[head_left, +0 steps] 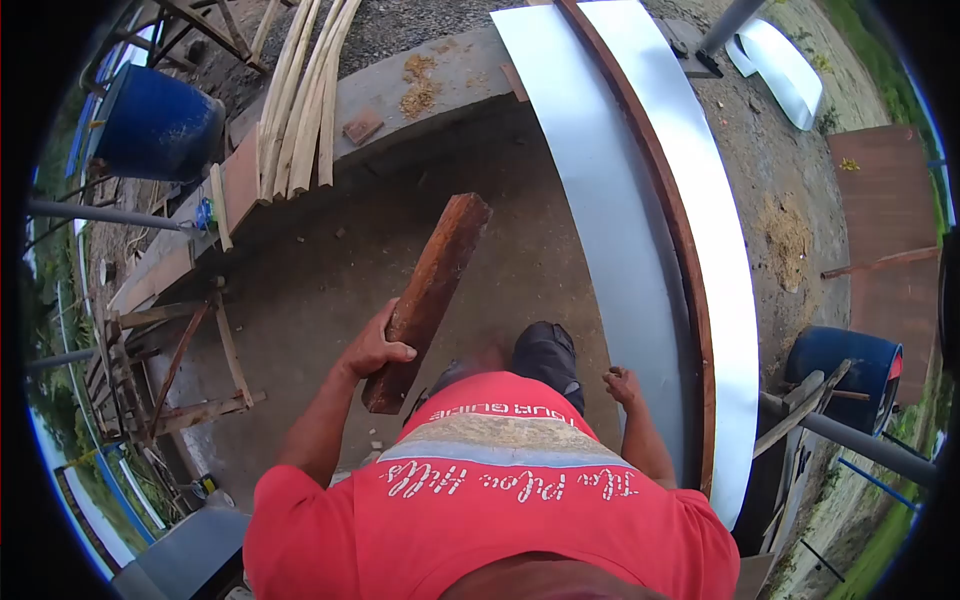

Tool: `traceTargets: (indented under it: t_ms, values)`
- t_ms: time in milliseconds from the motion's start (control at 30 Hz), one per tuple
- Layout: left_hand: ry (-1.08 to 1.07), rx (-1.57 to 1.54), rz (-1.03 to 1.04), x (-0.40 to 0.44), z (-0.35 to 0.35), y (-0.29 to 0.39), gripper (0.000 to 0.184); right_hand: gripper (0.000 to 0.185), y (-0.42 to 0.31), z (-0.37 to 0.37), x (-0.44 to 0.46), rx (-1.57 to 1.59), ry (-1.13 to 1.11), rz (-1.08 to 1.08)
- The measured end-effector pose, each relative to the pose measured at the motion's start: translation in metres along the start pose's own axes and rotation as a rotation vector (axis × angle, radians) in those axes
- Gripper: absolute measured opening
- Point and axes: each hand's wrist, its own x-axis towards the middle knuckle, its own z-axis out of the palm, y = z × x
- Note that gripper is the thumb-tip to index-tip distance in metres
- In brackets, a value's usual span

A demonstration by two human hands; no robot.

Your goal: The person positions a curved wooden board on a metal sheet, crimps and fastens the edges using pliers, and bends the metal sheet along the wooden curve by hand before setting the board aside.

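Observation:
My left hand [376, 345] is wrapped round the lower part of a short, reddish-brown wooden beam [437, 290]. The beam slants up and away to the right, above the concrete floor. Lower right of it, my right hand [622, 386] hangs with curled fingers beside a long metal sheet [600, 190]. Whatever those fingers may hold is too small to make out. Lying lengthwise on the sheet is a long, narrow wooden batten [668, 185]. My feet are below, one dark shoe [546, 355] showing in front of my red shirt.
Several thin wood strips [305, 100] lean over the ledge at upper left, near a blue drum [160, 125]. A second blue drum [840, 365] and grey poles stand at right. Wooden framing [190, 370] is at left. A curved metal offcut [785, 75] lies at upper right.

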Motion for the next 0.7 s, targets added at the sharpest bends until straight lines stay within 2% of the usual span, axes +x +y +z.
traceTargets:
  t_ms: [67, 200, 267, 367, 400, 467, 500, 533, 567, 700]
  values:
    - [0.074, 0.039, 0.112, 0.019, -0.019, 0.008, 0.093, 0.052, -0.038, -0.007, 0.015, -0.067, -0.057, 0.058]
    - [0.244, 0.150, 0.055, 0.046, -0.032, 0.026, 0.087, 0.049, -0.093, -0.023, 0.049, -0.189, -0.129, 0.186]
    - [0.351, 0.209, -0.052, 0.057, -0.046, 0.031, 0.084, 0.047, -0.100, -0.029, 0.097, -0.358, -0.318, -0.065]
    - [0.470, 0.246, -0.132, 0.078, -0.067, 0.019, 0.081, 0.047, -0.156, -0.032, 0.168, -0.432, -0.407, -0.158]
    - [0.503, 0.214, -0.177, 0.083, -0.069, 0.030, 0.080, 0.047, -0.189, -0.035, 0.180, -0.413, -0.370, -0.104]
    - [0.501, 0.153, -0.185, 0.104, -0.080, 0.039, 0.077, 0.049, -0.194, -0.029, 0.255, -0.640, -0.204, -0.586]
    - [0.496, 0.097, -0.171, 0.116, -0.088, 0.033, 0.075, 0.043, -0.279, -0.040, 0.221, -0.305, -0.187, -0.175]
    - [0.497, 0.173, -0.146, 0.128, -0.098, 0.032, 0.074, 0.051, -0.311, -0.051, 0.234, -0.689, -0.200, -0.501]
    - [0.511, 0.245, -0.120, 0.143, -0.106, 0.034, 0.073, 0.055, -0.359, -0.061, 0.221, -0.396, -0.149, -0.313]
    - [0.479, 0.415, -0.103, 0.224, -0.147, 0.074, 0.063, 0.056, -0.443, -0.081, 0.224, -0.238, -0.065, -0.345]
